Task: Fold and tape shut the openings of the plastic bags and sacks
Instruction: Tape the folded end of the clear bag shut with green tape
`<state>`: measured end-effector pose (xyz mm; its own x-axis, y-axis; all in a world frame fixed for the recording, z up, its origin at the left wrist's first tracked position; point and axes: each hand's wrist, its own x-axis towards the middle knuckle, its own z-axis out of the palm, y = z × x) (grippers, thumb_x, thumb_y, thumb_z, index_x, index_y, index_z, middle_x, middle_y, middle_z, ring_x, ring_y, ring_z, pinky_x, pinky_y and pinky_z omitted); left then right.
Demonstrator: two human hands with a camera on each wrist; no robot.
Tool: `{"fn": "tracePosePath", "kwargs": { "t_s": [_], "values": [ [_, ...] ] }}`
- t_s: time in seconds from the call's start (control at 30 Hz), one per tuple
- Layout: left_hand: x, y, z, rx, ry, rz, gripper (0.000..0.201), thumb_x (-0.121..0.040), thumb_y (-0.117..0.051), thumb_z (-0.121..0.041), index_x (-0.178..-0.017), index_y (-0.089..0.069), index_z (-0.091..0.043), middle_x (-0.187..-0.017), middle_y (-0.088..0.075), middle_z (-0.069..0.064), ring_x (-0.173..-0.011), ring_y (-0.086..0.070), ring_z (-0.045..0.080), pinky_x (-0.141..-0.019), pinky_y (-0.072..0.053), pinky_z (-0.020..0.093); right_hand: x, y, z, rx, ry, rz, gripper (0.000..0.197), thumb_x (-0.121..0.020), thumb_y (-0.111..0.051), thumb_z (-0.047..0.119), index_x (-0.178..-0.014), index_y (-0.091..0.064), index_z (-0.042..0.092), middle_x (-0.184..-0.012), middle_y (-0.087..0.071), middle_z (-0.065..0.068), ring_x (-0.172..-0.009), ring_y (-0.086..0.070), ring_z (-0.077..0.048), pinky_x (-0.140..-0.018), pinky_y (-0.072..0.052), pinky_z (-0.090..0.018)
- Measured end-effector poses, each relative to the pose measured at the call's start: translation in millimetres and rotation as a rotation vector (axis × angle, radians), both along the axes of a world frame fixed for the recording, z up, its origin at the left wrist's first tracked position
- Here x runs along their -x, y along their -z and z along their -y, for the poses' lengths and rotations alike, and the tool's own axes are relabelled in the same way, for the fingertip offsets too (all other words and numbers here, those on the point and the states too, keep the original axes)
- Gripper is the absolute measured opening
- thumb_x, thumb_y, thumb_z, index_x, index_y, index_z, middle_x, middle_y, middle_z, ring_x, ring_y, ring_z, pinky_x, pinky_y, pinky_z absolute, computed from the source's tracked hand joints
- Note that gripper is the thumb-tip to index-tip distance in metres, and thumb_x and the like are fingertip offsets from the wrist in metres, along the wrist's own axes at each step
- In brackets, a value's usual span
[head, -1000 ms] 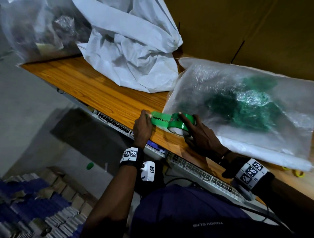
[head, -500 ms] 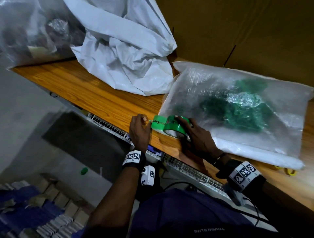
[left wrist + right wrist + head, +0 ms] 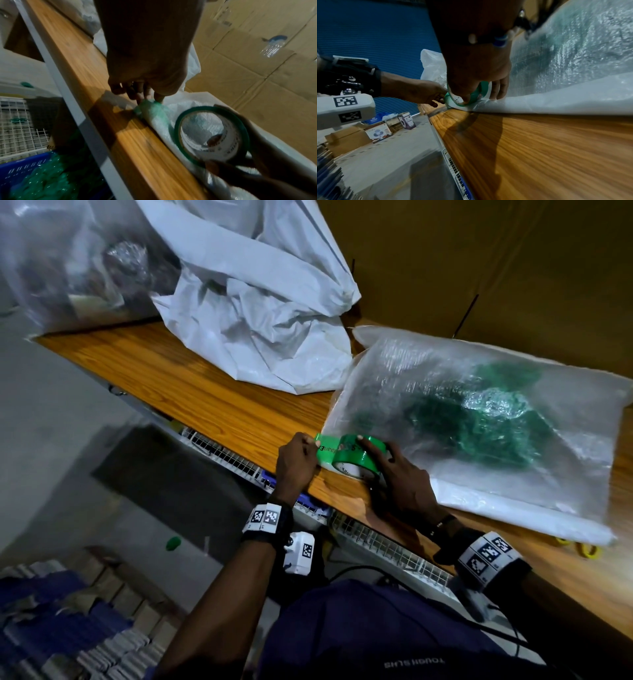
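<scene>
The tape end [image 3: 325, 447] is pinched by the left hand [image 3: 297, 465] at the bag [image 3: 479, 419] corner; the roll [image 3: 356, 460], gripped by the right hand [image 3: 400, 484], sits just right, fold [image 3: 513, 508] running lower right.

Glossy green tape roll [image 3: 356, 459] – crinkly clear plastic bag [image 3: 479, 419] – smooth wood-grain table [image 3: 205, 392]; matt cardboard [image 3: 496, 261] behind.

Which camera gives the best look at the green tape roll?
The left wrist view: the tape roll faces the lens, so its whole ring and white core show. The head view shows the roll from above with its pulled strip, partly under the right hand. In the right wrist view that hand hides most of it.
</scene>
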<state>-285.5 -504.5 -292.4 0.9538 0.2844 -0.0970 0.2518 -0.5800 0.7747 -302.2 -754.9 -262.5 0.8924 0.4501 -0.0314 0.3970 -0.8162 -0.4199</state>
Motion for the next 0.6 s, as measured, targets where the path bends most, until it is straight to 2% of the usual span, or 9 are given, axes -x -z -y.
{"fn": "tracePosePath", "kwargs": {
  "t_s": [0.07,0.13,0.17,0.23,0.3,0.4,0.47,0.53,0.6],
  "values": [
    [0,3,3,0.095,-0.101,0.011,0.016,-0.098,-0.073,-0.02,-0.103,-0.061,-0.01,-0.095,-0.069,0.003,-0.088,-0.067,0.022,-0.064,-0.049,0.02,-2,0,0,0.003,-0.005,0.006,0.07,-0.105,-0.052,0.054,-0.162,-0.011,0.054,-0.151,-0.039,-0.001,-0.102,-0.066,-0.027,-0.057,-0.046,-0.032],
    [0,6,4,0.18,-0.2,0.0,0.024,-0.092,-0.08,-0.023,-0.097,-0.059,-0.014,-0.09,-0.067,0.0,-0.087,-0.067,0.024,-0.074,-0.058,0.036,-2,-1,-1,-0.022,-0.007,0.01,0.069,-0.105,-0.053,0.052,-0.162,-0.014,0.052,-0.153,-0.039,0.0,-0.104,-0.066,-0.029,-0.061,-0.05,-0.037],
    [2,7,6,0.182,-0.228,0.01,0.026,-0.091,-0.081,-0.025,-0.096,-0.058,-0.015,-0.088,-0.067,-0.001,-0.085,-0.067,0.023,-0.075,-0.059,0.04,-2,0,-2,-0.052,-0.003,0.014,0.069,-0.104,-0.055,0.05,-0.162,-0.017,0.049,-0.153,-0.04,0.0,-0.104,-0.067,-0.029,-0.063,-0.051,-0.037],
    [7,7,11,0.091,-0.23,0.095,0.027,-0.088,-0.083,-0.027,-0.092,-0.058,-0.018,-0.084,-0.066,-0.003,-0.08,-0.066,0.023,-0.07,-0.058,0.043,-1,2,-2,-0.134,0.011,0.023,0.069,-0.101,-0.061,0.045,-0.161,-0.027,0.037,-0.152,-0.045,0.001,-0.1,-0.068,-0.029,-0.065,-0.048,-0.032],
    [10,8,16,-0.04,-0.195,0.168,0.026,-0.086,-0.083,-0.027,-0.092,-0.058,-0.022,-0.089,-0.065,-0.004,-0.084,-0.062,0.024,-0.071,-0.055,0.043,-2,5,-3,-0.182,0.015,0.04,0.069,-0.101,-0.062,0.043,-0.16,-0.03,0.032,-0.151,-0.047,-0.001,-0.099,-0.069,-0.029,-0.065,-0.048,-0.031],
    [9,6,21,-0.197,-0.17,0.208,0.018,-0.087,-0.081,-0.018,-0.098,-0.066,-0.017,-0.11,-0.062,0.003,-0.1,-0.055,0.026,-0.079,-0.052,0.045,-6,10,-4,-0.23,0.021,0.04,0.072,-0.101,-0.062,0.044,-0.163,-0.026,0.035,-0.151,-0.046,-0.001,-0.102,-0.068,-0.029,-0.064,-0.056,-0.038],
    [13,4,22,-0.227,-0.074,0.262,0.009,-0.095,-0.068,-0.011,-0.104,-0.069,-0.013,-0.111,-0.064,0.004,-0.101,-0.054,0.024,-0.08,-0.052,0.048,-6,14,-2,-0.241,0.031,0.033,0.074,-0.1,-0.064,0.044,-0.163,-0.025,0.036,-0.153,-0.045,-0.001,-0.102,-0.069,-0.029,-0.066,-0.056,-0.039],
    [25,2,24,-0.279,0.048,0.266,0.029,-0.097,-0.051,-0.006,-0.12,-0.068,-0.013,-0.119,-0.066,0.006,-0.108,-0.055,0.022,-0.087,-0.051,0.047,-5,19,-1,-0.247,0.047,0.024,0.074,-0.1,-0.064,0.045,-0.163,-0.025,0.037,-0.154,-0.044,0.0,-0.099,-0.07,-0.03,-0.067,-0.054,-0.038],
    [37,5,23,-0.357,0.198,0.25,0.047,-0.093,-0.045,-0.008,-0.139,-0.059,-0.012,-0.138,-0.061,0.008,-0.127,-0.053,0.025,-0.102,-0.045,0.046,-4,23,0,-0.256,0.061,0.001,0.075,-0.099,-0.065,0.046,-0.162,-0.025,0.038,-0.155,-0.044,0.0,-0.093,-0.07,-0.032,-0.069,-0.052,-0.038]
  ]
}}
